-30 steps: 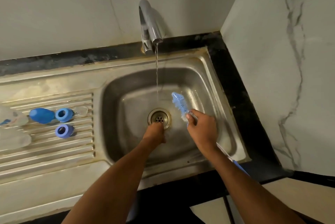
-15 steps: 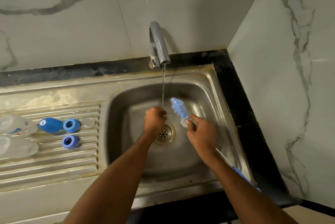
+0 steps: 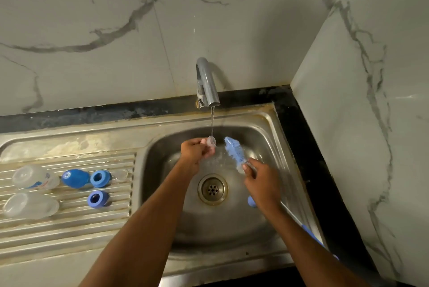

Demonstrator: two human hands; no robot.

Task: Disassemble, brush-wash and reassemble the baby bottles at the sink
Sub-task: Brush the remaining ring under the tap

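Over the steel sink basin (image 3: 267, 138), my left hand (image 3: 196, 152) pinches a small clear bottle teat (image 3: 211, 141) under the running tap stream. My right hand (image 3: 261, 184) grips a blue bottle brush (image 3: 234, 153) just below its bristles, and the long handle runs back along my forearm. The bristle head points up and left, close beside the teat. On the ribbed drainboard (image 3: 69, 228) lie two clear bottles (image 3: 34, 176) (image 3: 30, 205), a blue cap (image 3: 75, 178), two blue collar rings (image 3: 100, 178) (image 3: 97, 199) and another clear teat (image 3: 121, 174).
A chrome tap (image 3: 206, 86) pours a thin stream into the basin. The drain strainer (image 3: 212, 189) sits at the basin's centre. Marble-look walls close in behind and on the right, with a black counter edge (image 3: 301, 147) along the sink's right side.
My left hand rose from the drain up to the water stream, now holding the clear teat in it. The right hand with the brush stayed beside it. The camera tilted upward.
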